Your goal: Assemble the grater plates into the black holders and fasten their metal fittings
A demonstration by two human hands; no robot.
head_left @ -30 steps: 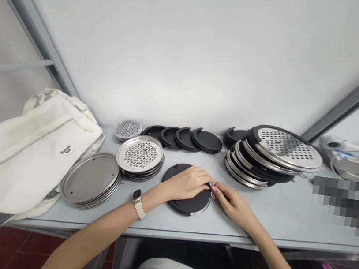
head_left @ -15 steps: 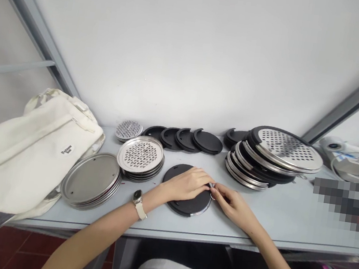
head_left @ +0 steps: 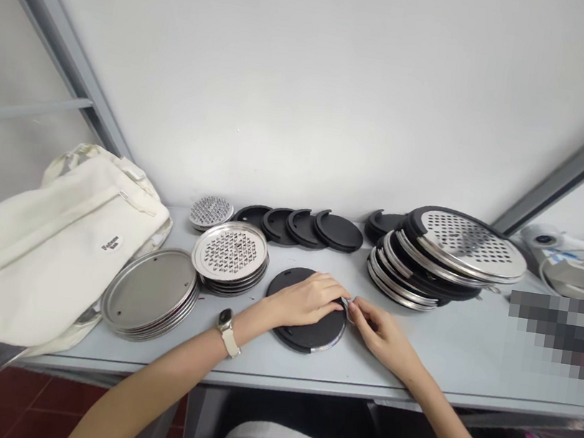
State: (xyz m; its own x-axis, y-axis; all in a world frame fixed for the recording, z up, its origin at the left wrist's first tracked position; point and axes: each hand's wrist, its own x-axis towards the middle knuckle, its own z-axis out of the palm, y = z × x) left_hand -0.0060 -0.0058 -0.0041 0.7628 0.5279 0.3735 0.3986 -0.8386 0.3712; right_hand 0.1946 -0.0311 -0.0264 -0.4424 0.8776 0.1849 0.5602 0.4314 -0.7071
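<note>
A black round grater holder [head_left: 302, 338] lies flat on the table, with a thin strip of metal rim showing at its lower right edge. Across its top rests my left hand [head_left: 312, 300], fingers curled over toward the right edge and gripping it there. My right hand [head_left: 377, 332] is closed in a pinch at that same edge, thumb and forefinger by a small metal ring [head_left: 350, 320]. The fingertips partly hide the ring and the spot where both hands meet.
Left stand stacks of plain metal discs [head_left: 149, 289] and grater plates [head_left: 231, 252]. Black holders [head_left: 339, 232] line the wall. To the right rises a stack of assembled graters [head_left: 470, 243]. A cream bag [head_left: 48, 250] covers the left end; white equipment [head_left: 573, 262] sits far right.
My right fingertips have shifted slightly right, a little apart from my left fingertips. The left hand stays on the black holder, and the view has moved very slightly.
</note>
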